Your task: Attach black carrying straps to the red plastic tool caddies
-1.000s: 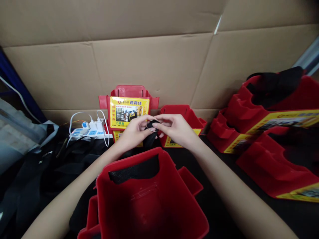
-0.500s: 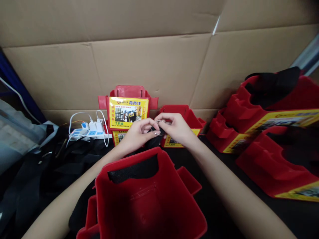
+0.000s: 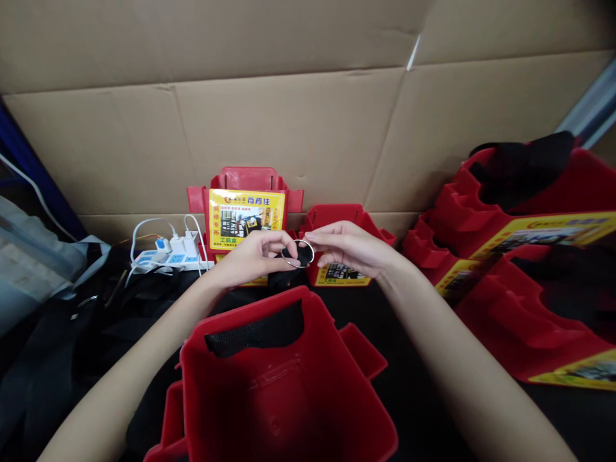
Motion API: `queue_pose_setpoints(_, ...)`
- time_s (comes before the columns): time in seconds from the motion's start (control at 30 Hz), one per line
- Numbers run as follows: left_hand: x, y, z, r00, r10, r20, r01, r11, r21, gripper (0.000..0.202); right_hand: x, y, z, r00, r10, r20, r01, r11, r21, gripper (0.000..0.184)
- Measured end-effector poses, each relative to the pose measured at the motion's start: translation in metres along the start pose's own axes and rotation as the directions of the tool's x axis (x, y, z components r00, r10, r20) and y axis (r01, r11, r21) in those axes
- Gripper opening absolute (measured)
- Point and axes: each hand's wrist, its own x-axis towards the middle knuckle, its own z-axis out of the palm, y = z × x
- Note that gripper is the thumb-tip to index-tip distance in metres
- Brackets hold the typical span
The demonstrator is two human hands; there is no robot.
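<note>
Head view, far left: a cloudy plastic bag sits beside a heap of black straps on the dark tabletop, with a white power strip and its plugs just behind. Next, a stack of red boxes with yellow labels stands near the cardboard wall.

In front of that stack, the left forearm slants up and inward from the lower left corner. The left hand is turned sideways, fingers curled, its grip closed in a pinch of thumb and forefinger on a metal ring and the black band at it. Band and ring are between the two hands, just beyond the far rim of the nearest red box.

The right hand comes in from the lower right, wrist bent, fingers stretched toward the left and loosely curved. Its fingertips meet the ring's upper right edge; whether that grip pinches it, I cannot tell. Behind is a single labelled box; farther right, more red boxes.
</note>
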Motion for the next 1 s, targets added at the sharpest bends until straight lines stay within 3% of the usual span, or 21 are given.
queue_pose_setpoints(0.2,0.001,-0.002,-0.002,1.000,-0.009,-0.012,0.010,0.995,0.102,0.016,-0.002,-0.002,-0.001,0.980,-0.098,-0.173,0.084,0.993,-0.088,0.015)
queue_pose_setpoints(0.33,0.000,-0.001,-0.004,1.000,-0.011,-0.024,0.013,0.995,0.099,0.018,-0.003,-0.004,-0.003,0.975,-0.124,-0.184,0.120,0.992,-0.034,0.013)
queue_pose_setpoints(0.4,-0.002,0.001,-0.007,1.000,-0.020,-0.014,0.022,0.993,0.114,0.019,-0.002,-0.006,-0.007,0.949,-0.154,-0.274,0.162,0.987,0.005,0.016)
queue_pose_setpoints(0.47,-0.003,0.004,-0.009,0.999,-0.032,-0.001,0.032,0.990,0.137,0.020,-0.002,-0.009,-0.017,0.885,-0.186,-0.426,0.224,0.974,0.040,0.019)
queue_pose_setpoints(0.6,-0.006,0.009,-0.014,0.998,-0.058,0.039,0.050,0.983,0.175,0.021,-0.004,-0.019,-0.046,0.694,-0.207,-0.690,0.374,0.922,0.099,0.024)
queue_pose_setpoints(0.67,-0.006,0.010,-0.015,0.997,-0.061,0.046,0.052,0.981,0.187,0.021,-0.008,-0.025,-0.058,0.607,-0.219,-0.764,0.452,0.886,0.105,0.026)
queue_pose_setpoints(0.77,-0.007,0.009,-0.016,0.997,-0.066,0.048,0.055,0.979,0.195,0.019,-0.015,-0.032,-0.062,0.529,-0.292,-0.797,0.530,0.847,0.041,0.026)
queue_pose_setpoints(0.9,-0.006,0.007,-0.014,0.993,-0.091,0.071,0.074,0.974,0.213,0.018,-0.022,-0.033,-0.038,0.514,-0.512,-0.689,0.555,0.810,-0.188,0.021)
queue_pose_setpoints(0.93,-0.006,0.007,-0.013,0.993,-0.090,0.072,0.072,0.972,0.223,0.018,-0.023,-0.032,-0.027,0.529,-0.557,-0.640,0.542,0.802,-0.250,0.021)
queue_pose_setpoints(1.0,-0.006,0.007,-0.011,0.995,-0.079,0.068,0.059,0.966,0.253,0.017,-0.023,-0.028,-0.002,0.625,-0.590,-0.511,0.480,0.807,-0.345,0.021)
